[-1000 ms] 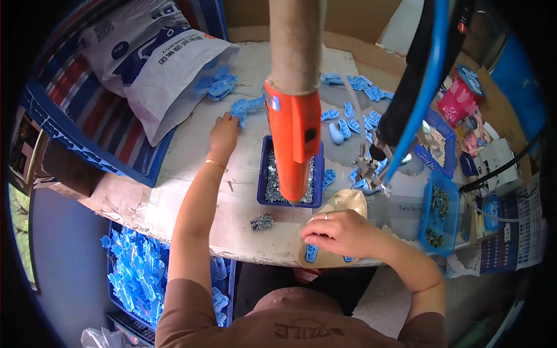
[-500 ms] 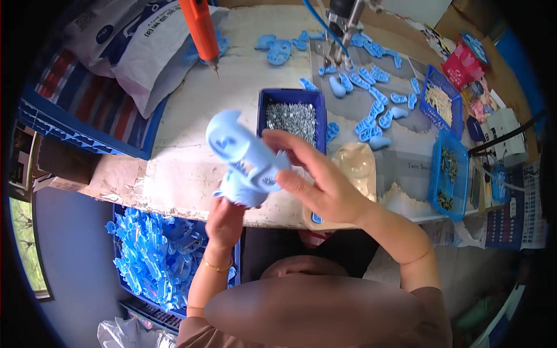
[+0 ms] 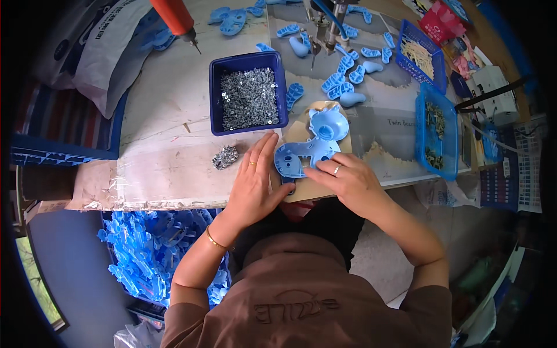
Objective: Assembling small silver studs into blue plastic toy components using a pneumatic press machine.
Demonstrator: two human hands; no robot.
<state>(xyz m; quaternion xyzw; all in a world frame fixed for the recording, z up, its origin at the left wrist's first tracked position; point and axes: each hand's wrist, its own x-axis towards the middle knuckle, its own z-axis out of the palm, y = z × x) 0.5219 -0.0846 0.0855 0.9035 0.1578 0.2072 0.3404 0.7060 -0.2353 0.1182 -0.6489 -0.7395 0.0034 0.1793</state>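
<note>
A light blue plastic toy shell (image 3: pixel 299 158) with a bear-like head lies hollow side up in a beige fixture (image 3: pixel 342 113) at the table's front edge. My right hand (image 3: pixel 353 182) has its fingers bent and pressed together on the shell's lower right edge. To the left of the fixture, my left hand (image 3: pixel 252 182) rests with fingers stretched out and thumb apart, pointing at the fixture's lower side; it holds nothing. Beside its fingertips lies a small heap of silver screws (image 3: pixel 225 156). A dark blue bin (image 3: pixel 214 95) full of similar small metal pieces stands behind it.
An orange-red electric screwdriver (image 3: pixel 174 17) hangs at upper left, and a metal tool head (image 3: pixel 325 29) at top centre. Blue parts (image 3: pixel 336 81) lie scattered behind the fixture. Right stand a light blue basket (image 3: pixel 444 168) and a dark blue basket (image 3: pixel 400 49). Below left sits a crate of blue parts (image 3: pixel 145 249).
The blue shell, held up in both hands before, now lies in the fixture. My left hand has let go and flattened on the table. The whole view has shifted.
</note>
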